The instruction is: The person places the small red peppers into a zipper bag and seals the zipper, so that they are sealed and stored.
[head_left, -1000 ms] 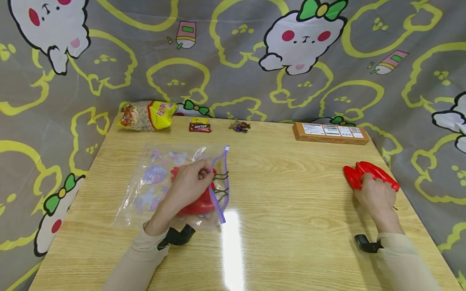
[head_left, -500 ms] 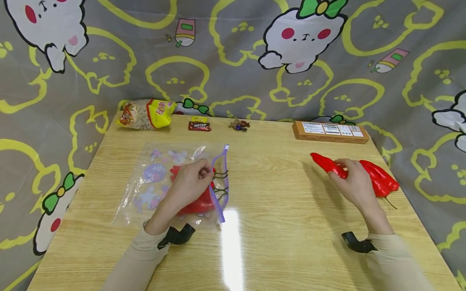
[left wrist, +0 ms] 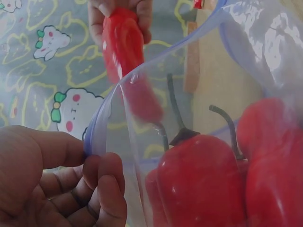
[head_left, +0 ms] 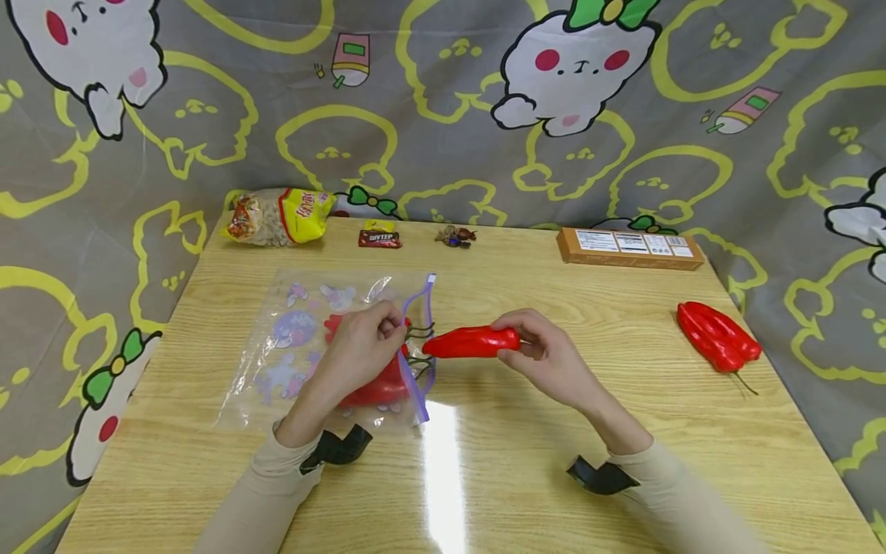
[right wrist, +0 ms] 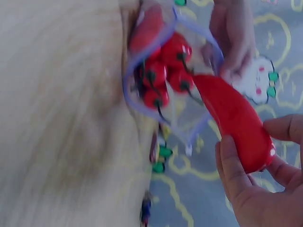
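A clear zip bag (head_left: 242, 385) with purple edging lies on the table, its mouth gaping to the right. My left hand (head_left: 363, 350) pinches the purple edge between thumb and fingers. Inside are several red peppers (left wrist: 203, 184) with dark stems facing the opening. My right hand (head_left: 554, 362) grips another long red pepper (head_left: 474, 342) by its blunt end. Its tapered tip points left, right at the bag's mouth; in the right wrist view the pepper (right wrist: 236, 123) overlaps the purple edge. Farther right, a lobed red pepper (head_left: 716, 335) with a thin stem lies on the table.
Along the back edge stand a yellow snack packet (head_left: 280, 218), a small dark-red wrapped bar (head_left: 379, 239), a cluster of tiny dark items (head_left: 455, 237) and a long brown box (head_left: 630, 250). A patterned cloth (head_left: 443, 100) hangs behind the table.
My right hand has picked up a red pepper from the pile at the right and carried it left to the bag's mouth. My left hand stays on the bag's edge.
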`<control>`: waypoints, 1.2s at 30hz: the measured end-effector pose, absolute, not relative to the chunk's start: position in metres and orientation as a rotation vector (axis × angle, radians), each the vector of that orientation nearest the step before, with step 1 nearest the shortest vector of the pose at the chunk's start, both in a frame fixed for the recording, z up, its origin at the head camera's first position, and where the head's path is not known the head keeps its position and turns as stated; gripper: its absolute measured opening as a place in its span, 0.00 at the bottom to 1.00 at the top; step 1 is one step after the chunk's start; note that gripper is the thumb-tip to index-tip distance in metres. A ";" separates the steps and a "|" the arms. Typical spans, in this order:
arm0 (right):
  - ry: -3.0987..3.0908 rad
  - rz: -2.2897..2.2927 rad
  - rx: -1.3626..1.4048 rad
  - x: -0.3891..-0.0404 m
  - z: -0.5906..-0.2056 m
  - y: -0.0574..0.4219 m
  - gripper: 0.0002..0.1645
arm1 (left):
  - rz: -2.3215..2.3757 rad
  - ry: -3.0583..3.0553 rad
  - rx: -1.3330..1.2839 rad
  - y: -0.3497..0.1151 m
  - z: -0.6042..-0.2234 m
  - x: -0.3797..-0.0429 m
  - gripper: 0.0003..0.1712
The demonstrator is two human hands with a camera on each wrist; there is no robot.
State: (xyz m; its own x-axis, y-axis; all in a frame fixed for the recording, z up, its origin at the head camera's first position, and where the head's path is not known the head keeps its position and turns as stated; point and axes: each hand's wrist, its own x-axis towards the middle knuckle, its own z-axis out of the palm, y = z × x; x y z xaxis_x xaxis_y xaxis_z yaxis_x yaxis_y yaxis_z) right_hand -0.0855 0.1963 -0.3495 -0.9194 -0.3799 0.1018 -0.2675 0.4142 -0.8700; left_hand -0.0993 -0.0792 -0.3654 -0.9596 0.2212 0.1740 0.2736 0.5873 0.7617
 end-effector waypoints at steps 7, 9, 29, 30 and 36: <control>2.555 -1.491 -0.739 -0.074 -0.339 0.160 0.19 | -1.334 -2.727 -0.428 -0.080 -0.364 -0.099 0.02; 2.586 -1.458 -0.772 -0.073 -0.340 0.156 0.19 | -1.334 -2.716 -0.441 -0.079 -0.364 -0.099 0.02; 2.619 -1.331 -0.881 -0.088 -0.398 0.120 0.21 | -1.341 -2.744 -0.462 -0.078 -0.363 -0.098 0.02; 2.611 -1.340 -0.865 -0.088 -0.399 0.117 0.20 | -1.340 -2.742 -0.465 -0.077 -0.363 -0.098 0.02; 2.618 -1.334 -0.899 -0.092 -0.404 0.101 0.18 | -1.350 -2.746 -0.454 -0.077 -0.363 -0.098 0.02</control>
State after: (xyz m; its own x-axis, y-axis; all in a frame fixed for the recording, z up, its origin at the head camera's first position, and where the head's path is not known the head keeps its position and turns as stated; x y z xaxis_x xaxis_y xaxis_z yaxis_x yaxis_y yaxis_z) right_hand -0.0919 0.1011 -0.4042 -0.8265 -0.5282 0.1946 -0.4679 0.4526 -0.7591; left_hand -0.0981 -0.0767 -0.3633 -0.9557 0.2396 0.1708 0.2816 0.5764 0.7671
